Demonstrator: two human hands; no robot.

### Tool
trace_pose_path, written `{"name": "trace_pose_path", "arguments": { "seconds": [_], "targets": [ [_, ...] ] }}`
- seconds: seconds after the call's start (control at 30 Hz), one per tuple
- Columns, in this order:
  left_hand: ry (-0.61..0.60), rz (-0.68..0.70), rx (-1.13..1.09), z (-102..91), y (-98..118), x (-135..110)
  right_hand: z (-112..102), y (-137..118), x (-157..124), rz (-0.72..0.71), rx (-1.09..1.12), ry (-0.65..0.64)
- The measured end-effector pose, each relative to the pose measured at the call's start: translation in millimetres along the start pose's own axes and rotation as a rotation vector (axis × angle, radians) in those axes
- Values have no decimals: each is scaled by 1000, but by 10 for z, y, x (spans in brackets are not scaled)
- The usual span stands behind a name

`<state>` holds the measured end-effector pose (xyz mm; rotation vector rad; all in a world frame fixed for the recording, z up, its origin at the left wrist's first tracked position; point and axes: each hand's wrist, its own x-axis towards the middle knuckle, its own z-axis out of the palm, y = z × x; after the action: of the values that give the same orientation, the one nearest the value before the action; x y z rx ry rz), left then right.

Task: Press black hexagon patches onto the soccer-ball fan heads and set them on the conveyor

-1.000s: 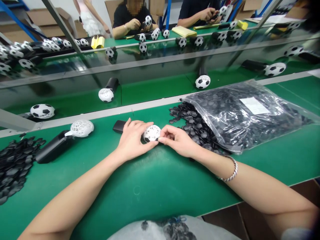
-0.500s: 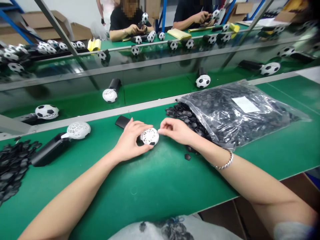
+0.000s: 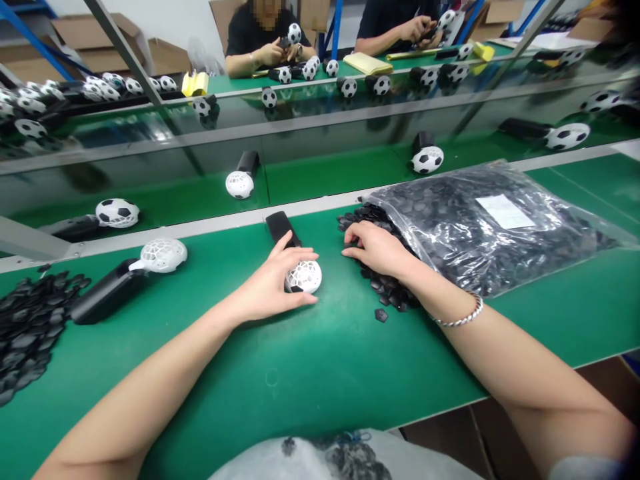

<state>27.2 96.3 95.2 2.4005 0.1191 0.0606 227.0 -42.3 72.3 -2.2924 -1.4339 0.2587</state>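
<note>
A white openwork soccer-ball head with a black handle lies on the green bench. My left hand curves round the ball, thumb at the near side and fingers over the far side. At the pile of black pentagon pieces, my right hand has thumb and forefinger pinched on a small black pentagon piece, mostly hidden by the fingertips. One loose black pentagon lies just in front of the pile.
A clear plastic bag of black pieces lies at the right. Another openwork ball with handle and a second black heap are at the left. Beyond the rail runs a green conveyor carrying soccer-ball items; two people work across it.
My right hand has moved from beside the ball to the pile on the right. The handle has swung more upright as the ball turned, and my left fingers have loosened slightly.
</note>
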Motion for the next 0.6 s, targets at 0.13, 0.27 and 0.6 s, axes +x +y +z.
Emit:
{"name": "trace_pose_path", "arguments": {
  "seconds": [0.13, 0.27, 0.6],
  "targets": [
    [42, 45, -28, 66, -40, 7, -25, -97, -86, -41, 270, -36],
    [13, 81, -43, 28, -66, 11, -47, -282, -234, -195, 480, -44],
    [21, 59, -35, 36, -38, 18, -26, -439, -364, -467, 378, 22]
  ]
}}
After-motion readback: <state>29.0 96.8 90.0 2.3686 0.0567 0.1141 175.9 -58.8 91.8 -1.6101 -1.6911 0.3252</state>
